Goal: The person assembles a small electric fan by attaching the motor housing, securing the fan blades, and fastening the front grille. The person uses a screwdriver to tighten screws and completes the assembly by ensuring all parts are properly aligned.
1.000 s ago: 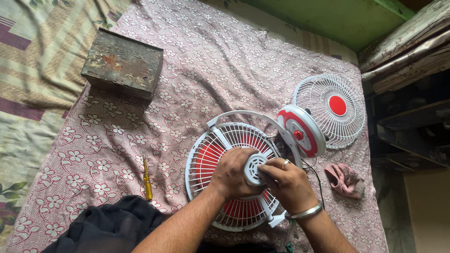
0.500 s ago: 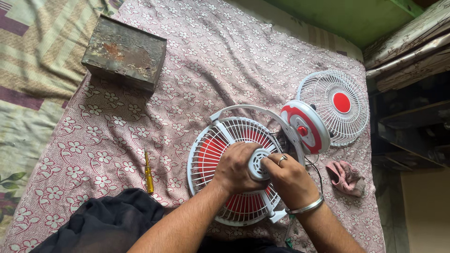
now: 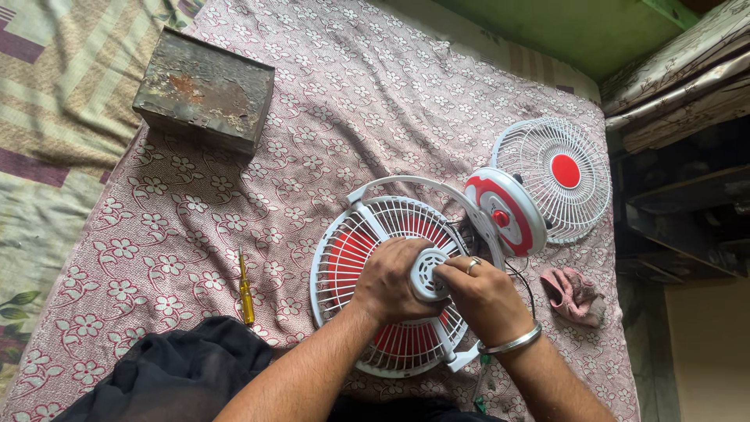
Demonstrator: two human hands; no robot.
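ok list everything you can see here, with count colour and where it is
fan: 1, white grille over red blades, lying flat at centre
motor housing: 1, white, round, at the fan's hub, between both hands
fan base: 1, white and red, right of the fan
loose grille: 1, white with red centre, far right
screwdriver: 1, yellow handle, left of the fan
metal box: 1, rusty grey, upper left
rag: 1, pink, lower right
bedsheet: 1, maroon floral, under everything
black cloth: 1, bottom left
left hand: on the motor housing
right hand: ring and bangle, fingers on the housing
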